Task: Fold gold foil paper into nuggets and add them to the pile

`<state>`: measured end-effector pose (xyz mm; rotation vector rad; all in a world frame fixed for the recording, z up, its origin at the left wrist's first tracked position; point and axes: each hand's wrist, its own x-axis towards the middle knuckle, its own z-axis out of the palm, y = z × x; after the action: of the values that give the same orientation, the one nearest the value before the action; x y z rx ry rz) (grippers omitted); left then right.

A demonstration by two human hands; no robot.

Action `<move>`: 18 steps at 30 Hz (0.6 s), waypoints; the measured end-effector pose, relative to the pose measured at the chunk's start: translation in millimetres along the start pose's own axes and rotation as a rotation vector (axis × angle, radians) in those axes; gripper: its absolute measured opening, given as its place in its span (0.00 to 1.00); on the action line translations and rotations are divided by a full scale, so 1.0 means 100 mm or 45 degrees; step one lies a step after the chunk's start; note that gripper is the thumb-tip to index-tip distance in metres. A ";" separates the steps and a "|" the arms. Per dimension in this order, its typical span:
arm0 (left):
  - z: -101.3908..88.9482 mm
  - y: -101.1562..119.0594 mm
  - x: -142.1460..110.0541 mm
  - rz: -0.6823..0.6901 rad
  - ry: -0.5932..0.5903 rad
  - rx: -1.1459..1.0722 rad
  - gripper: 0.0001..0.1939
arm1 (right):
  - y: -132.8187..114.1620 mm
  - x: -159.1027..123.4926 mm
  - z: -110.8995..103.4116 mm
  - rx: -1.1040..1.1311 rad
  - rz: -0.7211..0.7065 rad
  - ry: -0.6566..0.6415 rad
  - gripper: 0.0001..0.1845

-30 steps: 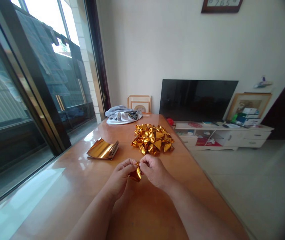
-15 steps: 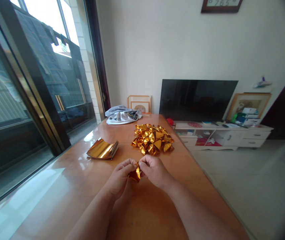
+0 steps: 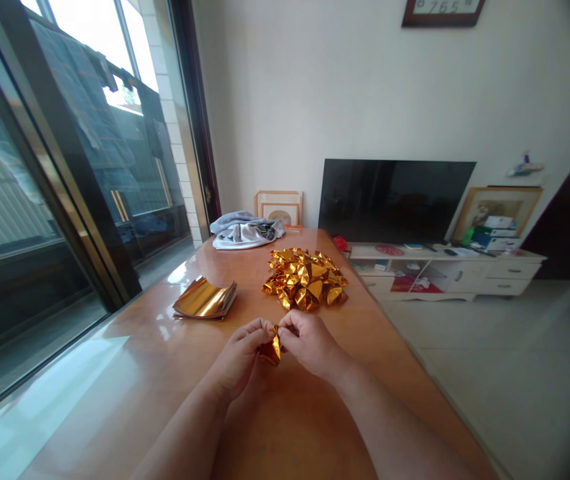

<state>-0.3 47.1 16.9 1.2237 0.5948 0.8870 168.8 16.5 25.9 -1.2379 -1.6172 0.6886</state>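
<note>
Both of my hands meet over the wooden table (image 3: 129, 373), pinching one small folded piece of gold foil paper (image 3: 272, 350). My left hand (image 3: 241, 357) grips its left side with thumb and fingers pressed together. My right hand (image 3: 309, 343) grips its right side the same way. Just beyond my hands lies a pile of folded gold foil pieces (image 3: 305, 278). A flat stack of gold foil sheets (image 3: 205, 298) rests to the left of the pile.
A grey cloth bundle (image 3: 245, 231) lies at the table's far end, with a picture frame (image 3: 279, 205) behind it. A black television (image 3: 395, 199) stands on a white cabinet (image 3: 447, 270) to the right. Glass sliding doors (image 3: 39, 200) run along the left.
</note>
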 end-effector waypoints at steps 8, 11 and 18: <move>0.01 -0.01 0.01 0.026 0.007 0.059 0.05 | -0.10 -0.05 -0.04 -0.480 -0.087 0.136 0.04; 0.03 -0.01 0.01 0.029 0.040 0.072 0.06 | -0.13 -0.06 -0.05 -0.456 -0.078 0.132 0.04; 0.02 -0.02 0.02 0.052 0.110 0.068 0.08 | -0.05 -0.04 -0.04 -0.162 -0.046 0.046 0.08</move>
<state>2.9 47.2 15.9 1.2541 0.6684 0.9673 170.4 10.6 30.4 -1.3020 -1.6706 0.5450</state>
